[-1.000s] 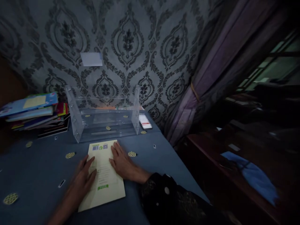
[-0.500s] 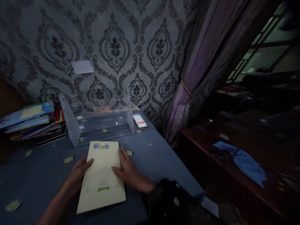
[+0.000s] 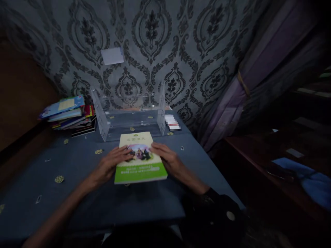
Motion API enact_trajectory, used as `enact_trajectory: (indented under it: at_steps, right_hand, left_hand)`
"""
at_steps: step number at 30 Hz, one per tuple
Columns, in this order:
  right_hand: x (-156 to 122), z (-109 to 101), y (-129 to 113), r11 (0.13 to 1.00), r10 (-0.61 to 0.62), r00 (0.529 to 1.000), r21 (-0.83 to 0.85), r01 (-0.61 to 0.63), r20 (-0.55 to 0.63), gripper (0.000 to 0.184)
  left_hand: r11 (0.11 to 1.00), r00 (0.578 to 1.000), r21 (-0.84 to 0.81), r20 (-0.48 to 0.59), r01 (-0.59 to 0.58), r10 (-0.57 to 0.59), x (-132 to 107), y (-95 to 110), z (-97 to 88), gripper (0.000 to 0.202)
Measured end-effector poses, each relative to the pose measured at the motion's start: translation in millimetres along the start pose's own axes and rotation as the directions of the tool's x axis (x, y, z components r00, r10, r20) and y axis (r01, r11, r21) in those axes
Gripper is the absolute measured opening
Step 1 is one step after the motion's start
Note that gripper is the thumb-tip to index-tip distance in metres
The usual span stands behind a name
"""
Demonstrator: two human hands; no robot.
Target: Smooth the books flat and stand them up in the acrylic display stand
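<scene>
A book (image 3: pixel 141 174) with a cream and green cover and a picture of several figures faces up at the middle of the table. My left hand (image 3: pixel 111 162) holds its left side, fingers reaching over the cover and thumb out of sight. Along the right edge, my right hand (image 3: pixel 170 160) grips the book with its fingers on the cover. Whether the book rests on the table or hovers just over it, I cannot tell. Just beyond stands a clear plastic rack (image 3: pixel 131 119) with two side panels and nothing on its shelves.
A stack of books and booklets (image 3: pixel 68 113) sits at the back left of the blue tablecloth (image 3: pixel 85 203). A pixelated white item (image 3: pixel 172 122) lies right of the rack. Behind are a patterned wall and a purple curtain (image 3: pixel 230 100); a blue cloth (image 3: pixel 305 179) lies on dark furniture at right.
The book has turned from its pale back cover to its picture cover, and both hands now lie over its sides. My view has swung left, so the scene sits further right.
</scene>
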State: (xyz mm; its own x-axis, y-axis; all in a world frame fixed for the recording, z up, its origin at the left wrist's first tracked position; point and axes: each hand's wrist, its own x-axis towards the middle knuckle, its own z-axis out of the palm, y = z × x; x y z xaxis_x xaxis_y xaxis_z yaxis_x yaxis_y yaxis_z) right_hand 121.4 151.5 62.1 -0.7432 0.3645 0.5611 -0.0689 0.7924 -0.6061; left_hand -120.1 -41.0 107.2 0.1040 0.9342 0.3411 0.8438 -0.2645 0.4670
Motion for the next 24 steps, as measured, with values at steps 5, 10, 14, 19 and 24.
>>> enact_trajectory:
  at_steps: [5,10,14,19,24]
  right_hand:
    - [-42.2,18.8,28.1,0.993,0.011,0.963,-0.117,0.021,0.27,0.049]
    - [-37.6,21.5,23.6,0.991,0.051,0.969,-0.133,-0.019,0.242,0.039]
    - [-26.3,34.7,20.3,0.978,0.109,0.977,-0.197,-0.072,0.185,0.039]
    - [-14.7,52.1,31.4,0.961,0.202,0.973,-0.212,-0.176,0.108,0.043]
    - [-10.3,53.0,37.5,0.967,0.203,0.976,-0.175,-0.187,0.083,0.042]
  left_hand:
    - [0.976,0.974,0.214,0.212,0.032,-0.078,-41.7,-14.0,45.4,0.071]
    - [0.968,0.989,0.25,0.141,0.001,-0.037,-41.5,-22.2,49.0,0.052]
    - [0.948,0.989,0.288,0.018,0.133,-0.144,-30.7,-37.6,50.6,0.043]
    - [0.922,0.961,0.273,-0.054,0.276,-0.272,-11.7,-60.0,50.3,0.045]
    - [0.931,0.959,0.237,-0.12,0.279,-0.257,-0.5,-76.0,51.3,0.044]
